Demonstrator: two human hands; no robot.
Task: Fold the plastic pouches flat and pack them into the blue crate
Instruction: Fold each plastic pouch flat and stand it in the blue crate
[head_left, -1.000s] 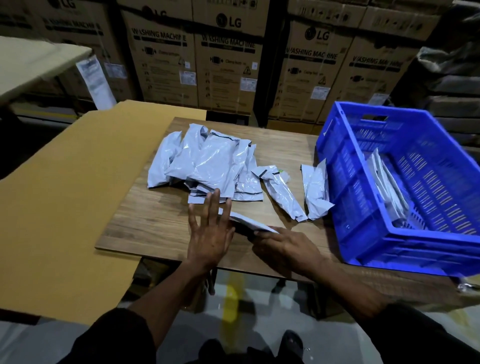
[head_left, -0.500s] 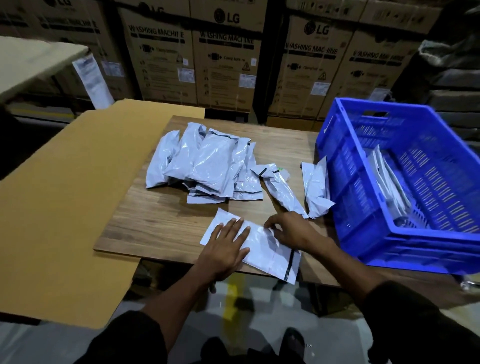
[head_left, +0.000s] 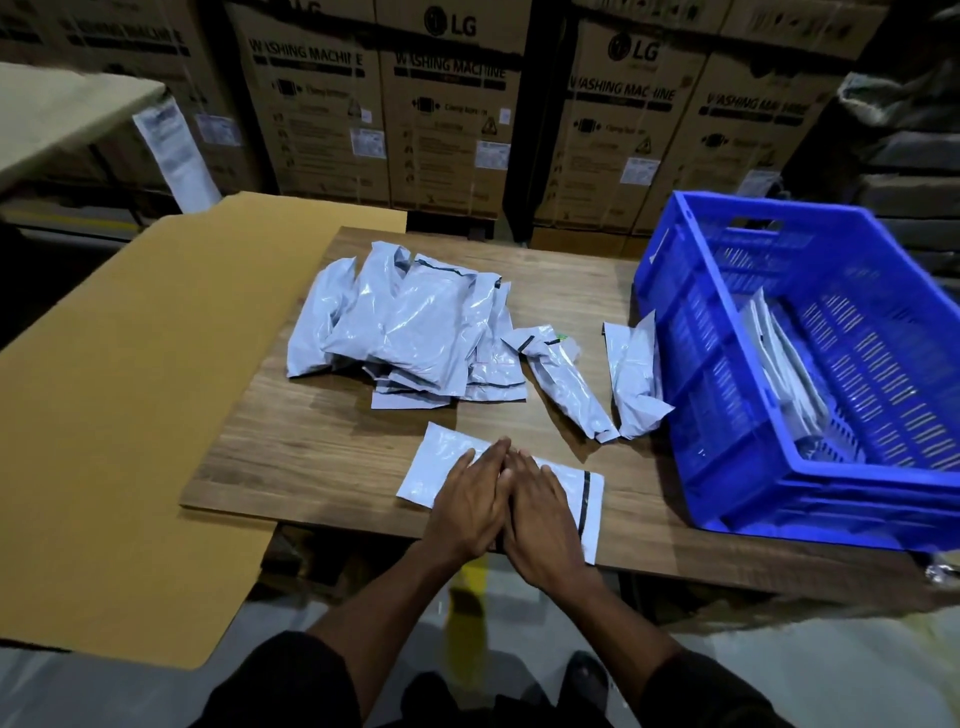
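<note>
Grey plastic pouch (head_left: 441, 467) lies left of the blue crate (head_left: 727, 415); left hand (head_left: 470, 501) and right hand (head_left: 540, 514), side by side with fingers straight, apparently press it flat.

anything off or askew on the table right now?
Nothing damaged or spilled. Two pouches look out of place: a crumpled one lying alone, and another leaning crumpled against the blue crate. The pouch under both flat hands, left hand and right hand, overhangs the table edge.

dim warehouse: stacked lg washing machine cartons (head_left: 447, 104) behind a wooden table (head_left: 322, 447), grey floor (head_left: 779, 654).
</note>
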